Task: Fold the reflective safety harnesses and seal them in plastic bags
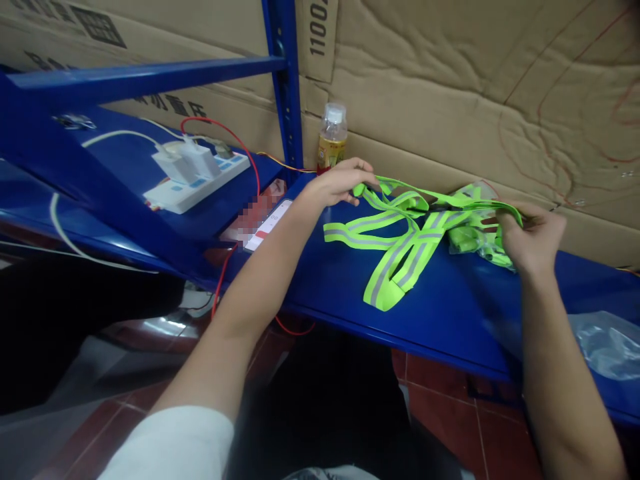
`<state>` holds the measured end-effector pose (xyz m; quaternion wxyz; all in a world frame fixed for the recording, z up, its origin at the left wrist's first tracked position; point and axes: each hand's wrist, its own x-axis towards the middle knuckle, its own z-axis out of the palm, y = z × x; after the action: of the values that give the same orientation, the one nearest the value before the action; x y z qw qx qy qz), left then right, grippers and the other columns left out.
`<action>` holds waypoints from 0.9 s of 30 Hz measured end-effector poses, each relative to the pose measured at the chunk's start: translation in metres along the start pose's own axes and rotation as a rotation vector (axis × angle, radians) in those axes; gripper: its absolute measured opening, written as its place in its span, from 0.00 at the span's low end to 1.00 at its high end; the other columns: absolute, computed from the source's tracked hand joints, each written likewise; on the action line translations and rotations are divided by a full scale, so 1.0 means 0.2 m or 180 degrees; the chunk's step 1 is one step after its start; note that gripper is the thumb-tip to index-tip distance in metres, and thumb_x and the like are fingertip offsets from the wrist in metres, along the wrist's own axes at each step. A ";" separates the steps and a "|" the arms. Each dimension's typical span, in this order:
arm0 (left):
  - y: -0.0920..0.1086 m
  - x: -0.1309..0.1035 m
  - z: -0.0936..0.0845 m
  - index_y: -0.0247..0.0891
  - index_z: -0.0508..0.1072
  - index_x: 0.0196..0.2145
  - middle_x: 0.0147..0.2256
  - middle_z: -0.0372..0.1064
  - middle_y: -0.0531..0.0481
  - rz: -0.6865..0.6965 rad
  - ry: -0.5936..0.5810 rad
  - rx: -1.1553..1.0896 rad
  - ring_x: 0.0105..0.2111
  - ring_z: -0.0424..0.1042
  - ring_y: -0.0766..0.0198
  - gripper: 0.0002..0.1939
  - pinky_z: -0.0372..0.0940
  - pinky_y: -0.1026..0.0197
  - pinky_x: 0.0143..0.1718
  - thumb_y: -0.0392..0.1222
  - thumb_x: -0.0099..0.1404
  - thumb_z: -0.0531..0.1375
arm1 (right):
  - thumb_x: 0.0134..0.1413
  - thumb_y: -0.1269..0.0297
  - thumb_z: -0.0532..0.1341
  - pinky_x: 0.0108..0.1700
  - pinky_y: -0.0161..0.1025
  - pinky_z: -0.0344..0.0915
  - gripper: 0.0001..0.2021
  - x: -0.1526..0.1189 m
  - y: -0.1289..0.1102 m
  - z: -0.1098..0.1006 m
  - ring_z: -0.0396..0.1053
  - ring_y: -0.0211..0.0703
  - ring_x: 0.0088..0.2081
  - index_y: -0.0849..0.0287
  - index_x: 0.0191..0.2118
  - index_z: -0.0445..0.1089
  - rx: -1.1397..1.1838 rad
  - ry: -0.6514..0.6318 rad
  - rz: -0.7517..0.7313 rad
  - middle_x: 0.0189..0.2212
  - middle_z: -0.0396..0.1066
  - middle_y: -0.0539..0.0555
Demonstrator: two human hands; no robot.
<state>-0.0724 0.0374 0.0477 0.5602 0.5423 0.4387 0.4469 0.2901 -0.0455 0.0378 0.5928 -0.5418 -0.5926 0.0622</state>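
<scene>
Pale sleeve (173,443) nearest, I see left hand (346,181) and right hand (533,237) grasping reflective straps (431,233), seemingly to spread them between the fingers.

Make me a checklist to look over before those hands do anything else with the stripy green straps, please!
1. Left hand holding the green straps: ok.
2. Right hand holding them too: ok.
3. Straps laid out straight: not ok, they loop and cross.
4. Bottle upright: ok.
5. Phone untouched by the left arm: cannot tell, the arm partly hides it.
6. Clear plastic bag apart from the straps: ok.
</scene>
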 end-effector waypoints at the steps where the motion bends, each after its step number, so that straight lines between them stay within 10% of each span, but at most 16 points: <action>1: 0.02 -0.02 -0.02 0.41 0.72 0.45 0.31 0.71 0.54 0.0143 -0.0203 -0.0113 0.30 0.72 0.67 0.22 0.66 0.63 0.32 0.30 0.56 0.72 | 0.46 0.67 0.68 0.27 0.42 0.77 0.11 0.01 -0.01 -0.01 0.77 0.44 0.24 0.62 0.37 0.85 0.0125 -0.0049 0.0068 0.33 0.82 0.57; 7: 0.02 -0.01 -0.10 0.43 0.77 0.55 0.32 0.61 0.58 0.0987 -0.0830 0.0309 0.29 0.67 0.70 0.44 0.64 0.64 0.34 0.24 0.39 0.79 | 0.33 0.65 0.80 0.24 0.41 0.75 0.27 0.04 -0.04 -0.07 0.76 0.45 0.21 0.58 0.46 0.83 0.0494 -0.0333 0.0409 0.29 0.82 0.55; 17: 0.03 0.00 -0.17 0.35 0.79 0.48 0.41 0.76 0.49 0.1238 -0.0860 0.0793 0.45 0.75 0.60 0.31 0.69 0.58 0.49 0.37 0.45 0.80 | 0.34 0.58 0.81 0.34 0.43 0.82 0.17 0.07 -0.01 -0.15 0.80 0.45 0.27 0.59 0.34 0.85 0.0596 -0.0216 0.0383 0.31 0.83 0.56; 27: 0.02 0.02 -0.12 0.34 0.79 0.42 0.37 0.77 0.47 0.1005 0.0359 0.0396 0.44 0.78 0.58 0.14 0.72 0.62 0.42 0.37 0.59 0.75 | 0.29 0.61 0.80 0.25 0.44 0.77 0.18 0.13 0.04 -0.13 0.70 0.40 0.21 0.59 0.28 0.76 0.0875 0.0543 0.0329 0.25 0.73 0.51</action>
<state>-0.0953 0.0474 0.0509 0.4229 0.6121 0.4057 0.5309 0.3234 -0.0386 0.0554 0.7056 -0.4886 -0.4973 0.1268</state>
